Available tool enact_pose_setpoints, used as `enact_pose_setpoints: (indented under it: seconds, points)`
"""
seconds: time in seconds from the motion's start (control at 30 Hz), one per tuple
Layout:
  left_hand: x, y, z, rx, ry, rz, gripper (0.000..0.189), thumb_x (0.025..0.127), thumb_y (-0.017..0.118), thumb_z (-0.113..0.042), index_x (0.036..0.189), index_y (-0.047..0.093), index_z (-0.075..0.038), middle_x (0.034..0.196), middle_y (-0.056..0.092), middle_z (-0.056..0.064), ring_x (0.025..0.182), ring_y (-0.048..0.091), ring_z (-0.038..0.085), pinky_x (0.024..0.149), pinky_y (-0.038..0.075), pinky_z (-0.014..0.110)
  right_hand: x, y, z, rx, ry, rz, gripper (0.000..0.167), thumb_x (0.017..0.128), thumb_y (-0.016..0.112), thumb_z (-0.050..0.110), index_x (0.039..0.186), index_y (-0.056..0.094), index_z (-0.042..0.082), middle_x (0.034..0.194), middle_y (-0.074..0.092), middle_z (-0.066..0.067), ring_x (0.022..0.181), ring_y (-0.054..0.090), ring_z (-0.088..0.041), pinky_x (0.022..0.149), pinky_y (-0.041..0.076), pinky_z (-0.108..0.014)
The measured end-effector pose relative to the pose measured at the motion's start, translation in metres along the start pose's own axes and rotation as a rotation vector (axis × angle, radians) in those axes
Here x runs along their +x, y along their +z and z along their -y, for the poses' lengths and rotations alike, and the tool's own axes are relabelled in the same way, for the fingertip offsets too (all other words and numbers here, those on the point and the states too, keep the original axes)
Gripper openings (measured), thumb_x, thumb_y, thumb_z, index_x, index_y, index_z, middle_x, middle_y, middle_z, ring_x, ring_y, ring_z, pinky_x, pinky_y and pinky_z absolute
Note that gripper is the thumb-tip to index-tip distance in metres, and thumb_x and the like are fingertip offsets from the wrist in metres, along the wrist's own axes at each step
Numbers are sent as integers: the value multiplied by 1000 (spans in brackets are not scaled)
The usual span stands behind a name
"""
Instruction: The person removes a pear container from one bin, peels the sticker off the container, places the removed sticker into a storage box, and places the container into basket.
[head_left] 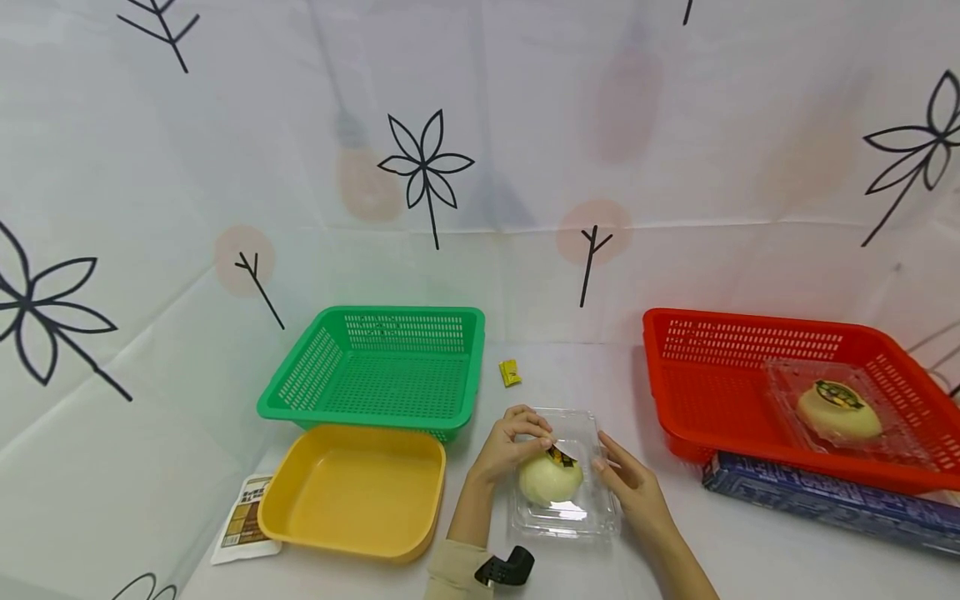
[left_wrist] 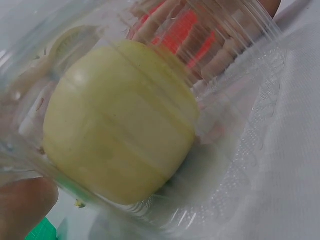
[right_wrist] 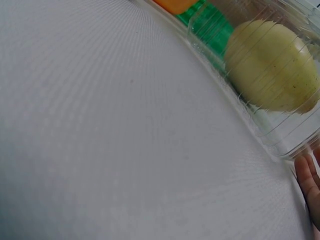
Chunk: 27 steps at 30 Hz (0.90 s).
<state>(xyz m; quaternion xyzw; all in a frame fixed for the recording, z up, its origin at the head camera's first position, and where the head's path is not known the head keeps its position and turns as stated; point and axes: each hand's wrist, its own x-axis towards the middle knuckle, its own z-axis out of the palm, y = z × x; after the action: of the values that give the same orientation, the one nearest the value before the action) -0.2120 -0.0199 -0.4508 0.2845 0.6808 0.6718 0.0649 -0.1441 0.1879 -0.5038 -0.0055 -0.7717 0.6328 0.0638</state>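
A clear plastic clamshell box point(head_left: 600, 517) lies on the white table with a round, pale yellow-green fruit point(head_left: 550, 482) inside. On its lid, over the fruit, is a dark sticker label point(head_left: 561, 456) with a pale edge lifted. My left hand point(head_left: 510, 446) pinches this label between thumb and fingertips. The right hand point(head_left: 633, 492) holds the box by its right side, thumb at the lid's edge. In the left wrist view the fruit point(left_wrist: 120, 125) fills much of the picture through ribbed plastic. Right fingertips point(right_wrist: 306, 172) touch a lower box corner in the right wrist view.
A green basket point(head_left: 371, 422) and a yellow tub point(head_left: 352, 546) stand at left, near a white-and-brown packet point(head_left: 243, 525). At right, a red basket point(head_left: 705, 392) holds a similar boxed fruit point(head_left: 838, 414); a long blue box point(head_left: 825, 504) lies before it. A small yellow sachet point(head_left: 510, 372) lies behind.
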Motion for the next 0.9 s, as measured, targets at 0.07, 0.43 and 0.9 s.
enact_pose_setpoints:
  seconds: [0.07,0.43,0.9]
  points:
    - [0,0,0,6,4,1,15,81,64,9,86,61,23,101,54,35,109,40,24,101,24,40,0,0,0,-3,-1,-1,50,94,57,17,140,43,3,137,45,-26,115,51,-36,81,44,-14]
    - [2,-2,13,4,33,3,12,81,64,11,85,62,22,100,55,35,109,41,23,101,24,41,0,0,0,-7,-4,-6,50,94,57,17,139,43,2,137,45,-26,114,53,-36,81,44,-15]
    - [1,-2,11,-18,34,-2,12,81,63,11,85,62,22,99,55,35,105,42,16,100,25,41,0,0,-1,6,9,0,50,94,56,18,140,42,3,137,44,-28,117,48,-45,81,44,-14]
